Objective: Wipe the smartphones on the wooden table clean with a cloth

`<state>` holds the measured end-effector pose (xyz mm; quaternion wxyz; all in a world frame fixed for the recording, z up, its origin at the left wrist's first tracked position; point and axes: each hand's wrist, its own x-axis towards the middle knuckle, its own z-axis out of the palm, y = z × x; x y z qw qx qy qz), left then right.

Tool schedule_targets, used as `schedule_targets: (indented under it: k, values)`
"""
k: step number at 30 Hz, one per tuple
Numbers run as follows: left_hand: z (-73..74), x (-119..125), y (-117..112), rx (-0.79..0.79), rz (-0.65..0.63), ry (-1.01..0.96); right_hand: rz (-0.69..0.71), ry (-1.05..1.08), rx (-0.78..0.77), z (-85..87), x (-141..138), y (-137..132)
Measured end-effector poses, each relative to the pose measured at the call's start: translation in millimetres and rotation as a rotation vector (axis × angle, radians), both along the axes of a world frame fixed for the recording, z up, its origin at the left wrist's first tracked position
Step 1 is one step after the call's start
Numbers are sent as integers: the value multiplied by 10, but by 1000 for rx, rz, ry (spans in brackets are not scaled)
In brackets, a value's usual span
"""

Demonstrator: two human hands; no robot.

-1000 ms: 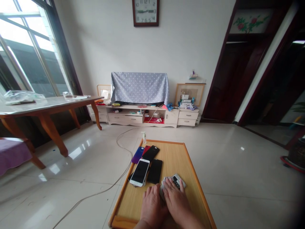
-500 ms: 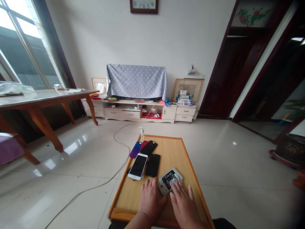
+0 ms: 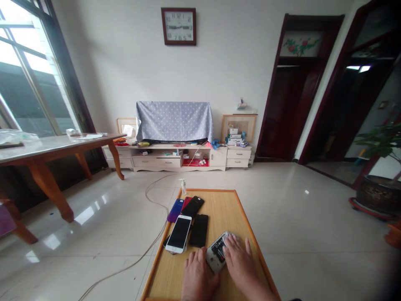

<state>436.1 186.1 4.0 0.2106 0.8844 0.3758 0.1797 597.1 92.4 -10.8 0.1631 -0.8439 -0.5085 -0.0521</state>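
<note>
A phone with its back cover off [image 3: 216,255] lies slanted on the small wooden table [image 3: 219,205], its black battery showing. My left hand [image 3: 197,274] grips the phone's near left edge, with the thumb by its lower end. Over the upper right part of the phone, my right hand [image 3: 239,261] presses a small pale wipe [image 3: 225,235] with its fingertips; the fingers mostly cover it. Left of the hands are a white phone [image 3: 178,234] with a dark screen and a black phone [image 3: 199,230]. Behind them lie another black phone [image 3: 193,206], a red phone [image 3: 186,204] and a blue-purple phone [image 3: 175,210].
A small pump bottle [image 3: 183,186] stands at the table's far left corner. Along the floor on the left runs a cable [image 3: 125,264]. Farther off are a larger table [image 3: 62,146], a low white cabinet [image 3: 156,162] and a potted plant [image 3: 376,192].
My right hand and the wipe have slid toward the far end of the opened phone, baring more of the battery. My left hand keeps its hold. The view has tilted up.
</note>
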Motion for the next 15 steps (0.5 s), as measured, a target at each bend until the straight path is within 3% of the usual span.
schedule_targets:
  k: [10,15]
  values:
    - [-32,56,36,13,10,123,-8,-133,150,-587,113,-229]
    - [-43,64,64,0,-10,177,59,-211,223,-796,-69,-141]
